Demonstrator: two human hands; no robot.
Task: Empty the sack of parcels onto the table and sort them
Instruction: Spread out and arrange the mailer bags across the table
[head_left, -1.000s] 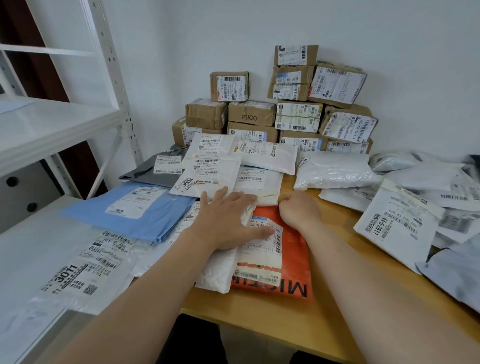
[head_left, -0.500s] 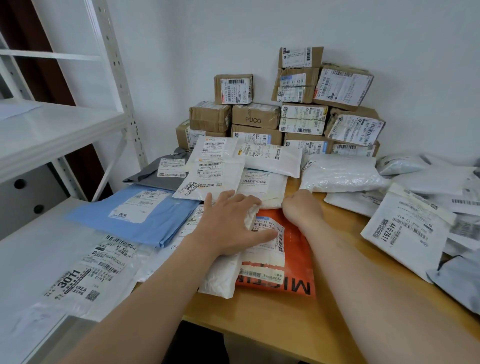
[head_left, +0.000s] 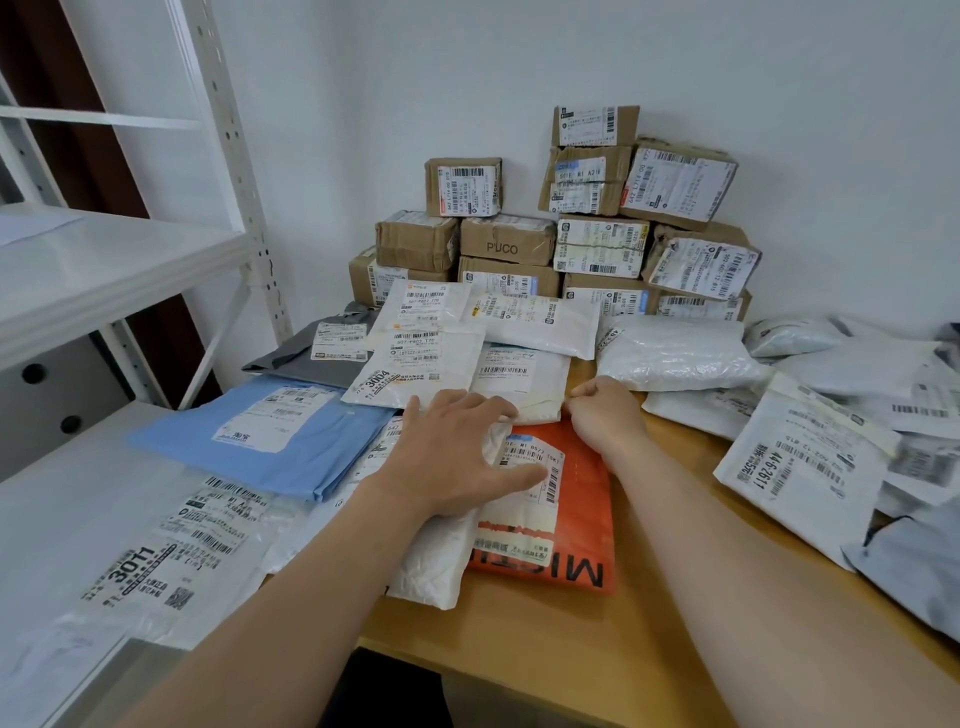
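Fingers (head_left: 480, 405) of the left hand (head_left: 452, 457) lie spread and flat, pressing on a white mailer (head_left: 436, 561) and on the label of the orange mailer (head_left: 582, 499) at frame centre, likely to pin both while the label is read. The right hand (head_left: 605, 415) is curled at the orange mailer's top edge and seems to pinch it, probably to draw it free. Left of these lie a blue mailer (head_left: 270, 436) and a grey mailer (head_left: 311, 358), overlapped like a sorted row. Boxes (head_left: 597, 244) are stacked against the wall at upper centre, apparently a group of their own. An unsorted heap (head_left: 805, 457) covers the right of the table (head_left: 675, 597). A shelf (head_left: 104, 260) fills the upper left. No sack shows.
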